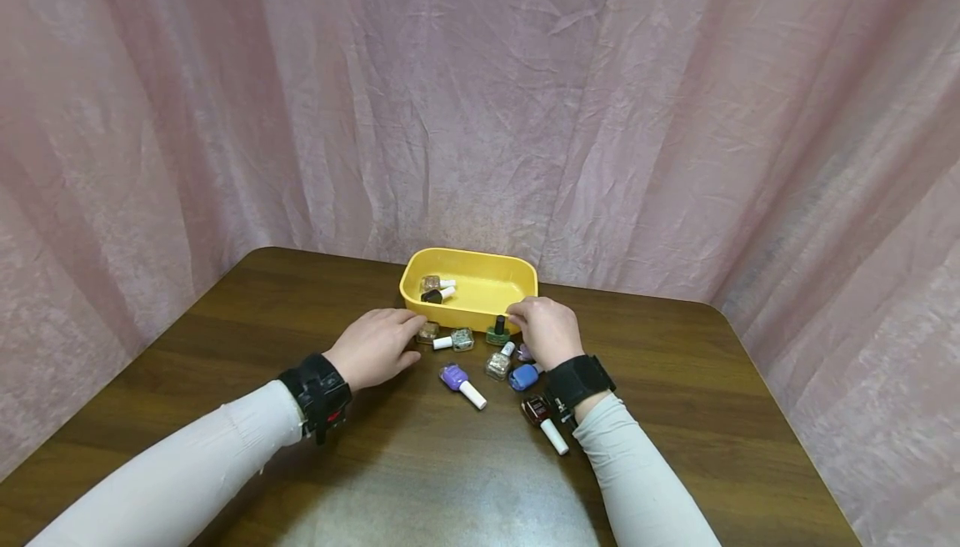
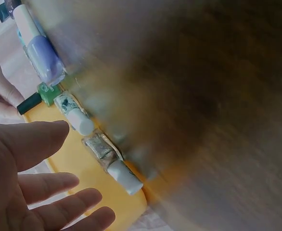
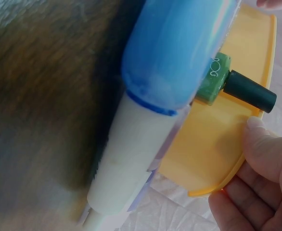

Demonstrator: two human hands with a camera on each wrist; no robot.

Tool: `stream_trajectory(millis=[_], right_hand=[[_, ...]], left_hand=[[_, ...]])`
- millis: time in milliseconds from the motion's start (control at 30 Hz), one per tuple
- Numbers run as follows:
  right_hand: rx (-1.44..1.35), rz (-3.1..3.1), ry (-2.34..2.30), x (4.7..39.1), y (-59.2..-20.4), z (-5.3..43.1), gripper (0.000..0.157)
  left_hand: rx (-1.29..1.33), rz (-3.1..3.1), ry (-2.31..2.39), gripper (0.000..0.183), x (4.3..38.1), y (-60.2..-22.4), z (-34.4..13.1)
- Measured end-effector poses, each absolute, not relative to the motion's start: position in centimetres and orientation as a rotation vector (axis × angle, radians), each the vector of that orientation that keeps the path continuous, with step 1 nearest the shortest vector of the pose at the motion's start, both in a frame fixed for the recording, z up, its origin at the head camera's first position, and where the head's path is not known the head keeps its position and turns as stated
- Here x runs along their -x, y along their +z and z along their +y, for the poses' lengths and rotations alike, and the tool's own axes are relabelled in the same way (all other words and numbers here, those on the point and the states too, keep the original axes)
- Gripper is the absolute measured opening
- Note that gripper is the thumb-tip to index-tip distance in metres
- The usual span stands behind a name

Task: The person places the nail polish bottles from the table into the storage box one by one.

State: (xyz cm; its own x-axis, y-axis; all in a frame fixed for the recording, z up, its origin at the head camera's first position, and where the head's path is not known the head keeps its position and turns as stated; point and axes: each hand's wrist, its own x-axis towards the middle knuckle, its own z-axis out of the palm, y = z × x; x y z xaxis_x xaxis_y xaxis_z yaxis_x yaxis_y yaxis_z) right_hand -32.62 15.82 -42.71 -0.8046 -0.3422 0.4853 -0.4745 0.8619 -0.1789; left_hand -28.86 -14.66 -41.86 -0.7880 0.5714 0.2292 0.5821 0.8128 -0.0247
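A yellow plastic tray stands at the back of the table, with a glittery nail polish bottle and a dark nail polish bottle inside. My right hand pinches the tray's rim near its front right corner, thumb on the near side. Close by that thumb stands a green nail polish bottle with a black cap. My left hand is near the front left corner, fingers spread and holding nothing, its fingertips beside a gold-brown bottle. A silver glitter bottle lies along the tray's front.
On the table before the tray lie a purple bottle, a clear glitter bottle, a blue bottle and a dark red bottle. A lilac bottle is partly hidden by my right hand. Pink curtains hang behind the table.
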Motion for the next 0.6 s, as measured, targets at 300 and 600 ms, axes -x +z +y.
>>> stream_trajectory(millis=[300, 600], right_hand=[[-0.591, -2.604, 0.425, 32.5, -42.6, 15.7, 0.006], [-0.588, -2.601, 0.425, 32.5, -42.7, 15.8, 0.006]], left_hand=[[0.856, -2.798, -0.031, 0.051, 29.8, -42.0, -14.6], [0.865, -2.787, -0.007, 0.038, 30.9, -42.6, -14.9]])
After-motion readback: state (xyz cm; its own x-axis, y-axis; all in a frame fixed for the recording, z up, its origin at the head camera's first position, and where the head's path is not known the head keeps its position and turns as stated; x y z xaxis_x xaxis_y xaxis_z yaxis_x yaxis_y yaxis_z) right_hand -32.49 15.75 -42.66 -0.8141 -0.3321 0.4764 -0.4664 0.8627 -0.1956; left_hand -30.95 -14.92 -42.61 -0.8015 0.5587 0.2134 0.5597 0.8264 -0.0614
